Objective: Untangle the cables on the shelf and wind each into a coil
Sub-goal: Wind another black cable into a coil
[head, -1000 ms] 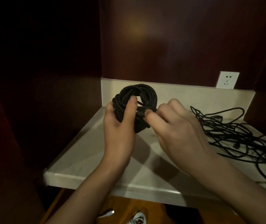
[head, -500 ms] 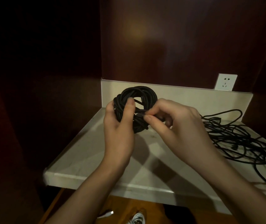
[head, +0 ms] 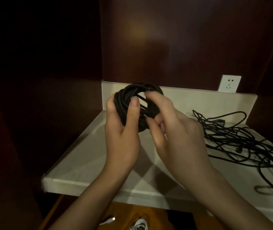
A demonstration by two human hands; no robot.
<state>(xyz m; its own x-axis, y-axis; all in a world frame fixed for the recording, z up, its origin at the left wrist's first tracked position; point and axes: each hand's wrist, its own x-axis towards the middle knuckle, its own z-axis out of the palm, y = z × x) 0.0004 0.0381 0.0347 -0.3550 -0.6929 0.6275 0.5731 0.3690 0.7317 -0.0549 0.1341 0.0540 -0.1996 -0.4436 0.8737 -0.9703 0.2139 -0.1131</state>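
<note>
A black cable wound into a thick coil (head: 129,95) is held upright above the left part of the pale shelf (head: 89,160). My left hand (head: 122,123) grips the coil's left side, thumb pressed over the strands. My right hand (head: 170,127) curls its fingers round the coil's right side and into its middle; the cable's end is hidden there. A loose tangle of black cable (head: 241,141) lies spread over the shelf's right part, reaching the front edge.
A white wall socket (head: 229,83) sits above the shelf's back rim at the right. Dark wooden walls close in at left and behind. Below the shelf's front edge lie a white cable and plug (head: 109,219) on a brown surface.
My right hand has moved from pinching the cable end at the coil's front to reaching over and into the coil. The coil has lifted and tilted slightly.
</note>
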